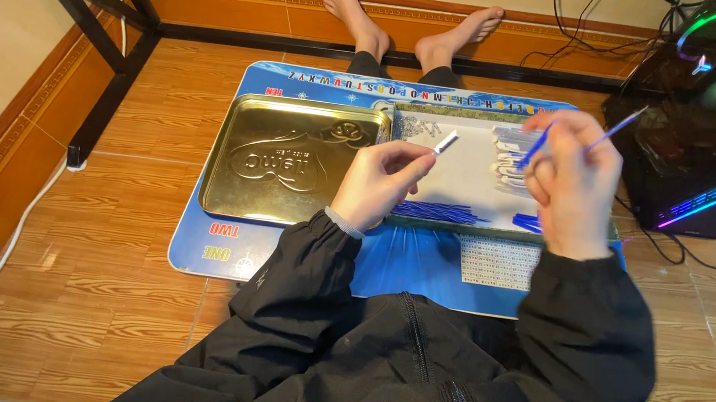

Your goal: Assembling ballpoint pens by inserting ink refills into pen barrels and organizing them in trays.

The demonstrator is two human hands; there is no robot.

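left hand (380,182): pinches small white cap (445,142) above tray (460,179) | right hand (573,182): grips thin blue refill (619,129), raised over tray | gold lid (294,159) beside, on blue mat (229,246), floor

Glossy gold metal tray (233,184); glossy wood-look floor (116,293); smooth plastic mat (203,249)

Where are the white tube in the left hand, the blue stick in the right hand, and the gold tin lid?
white tube (445,142), head view, middle of the tube.
blue stick (619,129), head view, bare shaft beyond the fingers.
gold tin lid (246,118), head view, bare upper-left inner face.
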